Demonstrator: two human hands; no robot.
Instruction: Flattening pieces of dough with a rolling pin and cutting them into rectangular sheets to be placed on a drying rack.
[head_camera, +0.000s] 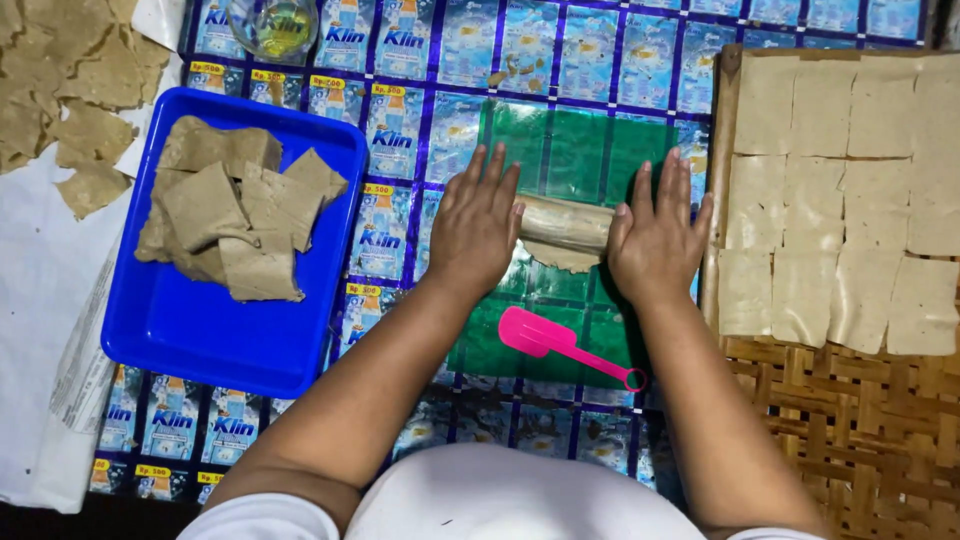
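Dough (560, 256) under a pale roller (566, 222) on the green plastic sheet (580, 150), my left hand (478, 225) and right hand (655, 235) flat with fingers spread on the roller's ends, pink spatula (565, 345) just nearer me, blue tray (170, 330) of brown pieces to my left, woven tray (850, 430) of pale squares to my right.
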